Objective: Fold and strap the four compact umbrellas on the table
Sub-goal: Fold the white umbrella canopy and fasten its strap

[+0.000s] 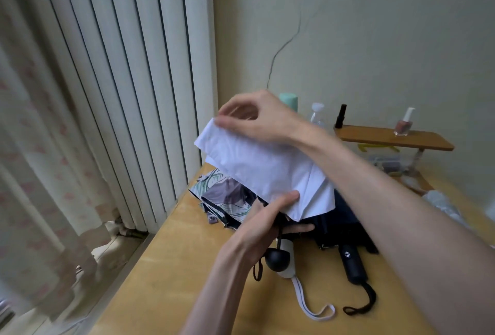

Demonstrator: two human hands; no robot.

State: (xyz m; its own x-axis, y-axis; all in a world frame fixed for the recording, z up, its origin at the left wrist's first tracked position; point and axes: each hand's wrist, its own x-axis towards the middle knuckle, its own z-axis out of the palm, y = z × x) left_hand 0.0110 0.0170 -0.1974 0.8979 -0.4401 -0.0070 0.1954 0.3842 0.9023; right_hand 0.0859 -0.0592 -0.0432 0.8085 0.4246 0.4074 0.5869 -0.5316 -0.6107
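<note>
I hold a white compact umbrella (257,166) up over the wooden table (171,262). My left hand (270,217) grips it near the lower edge of its canopy, thumb on the white cloth. My right hand (254,117) pinches the far top edge of the canopy. Its white handle (288,262) and white wrist strap (310,308) hang below, partly behind a black round-knobbed handle (276,259). A floral-print umbrella (222,195) lies on the table behind. A dark navy umbrella (342,225) with a black handle (352,265) lies to the right.
A small wooden shelf (393,138) at the back right carries a nail polish bottle (403,124) and a dark small bottle (340,116). A mint bottle (289,100) and a clear bottle (317,113) stand by the wall. A white radiator (128,93) and curtain (34,147) are left.
</note>
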